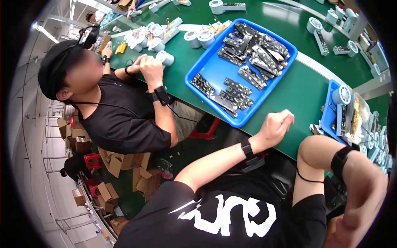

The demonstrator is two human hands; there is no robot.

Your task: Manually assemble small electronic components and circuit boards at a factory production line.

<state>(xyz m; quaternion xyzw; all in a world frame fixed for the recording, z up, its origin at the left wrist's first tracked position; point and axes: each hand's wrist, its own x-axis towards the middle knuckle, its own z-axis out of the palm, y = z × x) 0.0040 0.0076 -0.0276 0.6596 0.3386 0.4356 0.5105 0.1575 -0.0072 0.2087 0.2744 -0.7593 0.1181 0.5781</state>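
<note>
My left hand [273,129] is curled into a loose fist above the green table's near edge, with no object showing in it. Just beyond it lies a blue tray [223,87] holding several narrow circuit-board strips [264,58], some piled, others lined up in rows. My right hand [364,198] is raised at the lower right, close to the camera and bent back toward me. Motion smears its fingers, so its grip is hidden. Both wrists wear black bands.
At my left a seated person [124,111] in black holds both hands together beside a white cylindrical part [165,58]. A smaller blue tray [326,107] and a clear plastic container [359,118] stand at the right. More white round-headed parts [314,25] lie across the green table [306,78]. Cardboard boxes [144,177] sit on the floor.
</note>
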